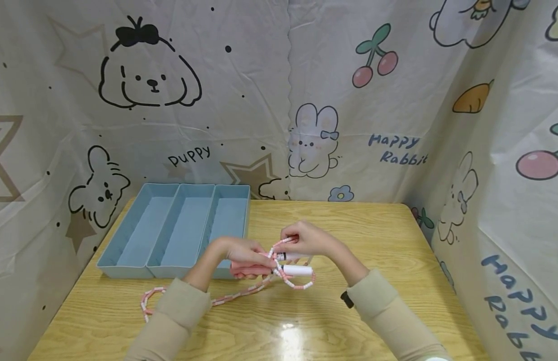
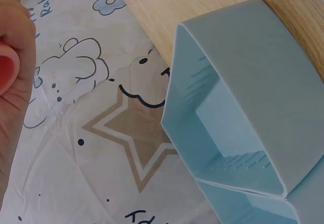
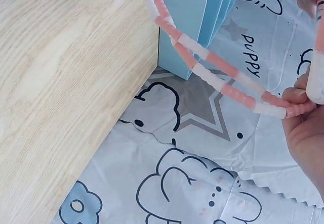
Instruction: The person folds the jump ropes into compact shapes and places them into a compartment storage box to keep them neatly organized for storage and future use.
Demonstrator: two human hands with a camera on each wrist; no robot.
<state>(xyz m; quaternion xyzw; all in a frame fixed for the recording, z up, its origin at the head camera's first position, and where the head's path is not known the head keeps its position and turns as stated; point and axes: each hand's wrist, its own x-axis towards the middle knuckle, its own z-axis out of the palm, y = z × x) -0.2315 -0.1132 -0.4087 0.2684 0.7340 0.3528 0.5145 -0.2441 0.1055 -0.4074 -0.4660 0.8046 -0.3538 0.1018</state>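
A pink-and-white beaded jump rope (image 1: 237,297) trails from the hands down to the table, its loop (image 1: 150,303) lying by the left sleeve. My left hand (image 1: 243,252) grips its two handles together; their white ends (image 1: 298,270) point right, and a pink hollow handle end (image 2: 7,68) peeks out of the fist in the left wrist view. Just to the right, my right hand (image 1: 311,239) pinches a stretch of the beaded cord above the handles. In the right wrist view, two strands (image 3: 223,64) run side by side into the right hand's (image 3: 311,143) fingers.
A light-blue tray (image 1: 150,272) with three long compartments stands at the table's back left, close behind the left hand. Around the wooden table (image 1: 373,230) hangs a cartoon-printed cloth (image 1: 251,115). A small black object (image 1: 347,300) shows at the right sleeve's cuff.
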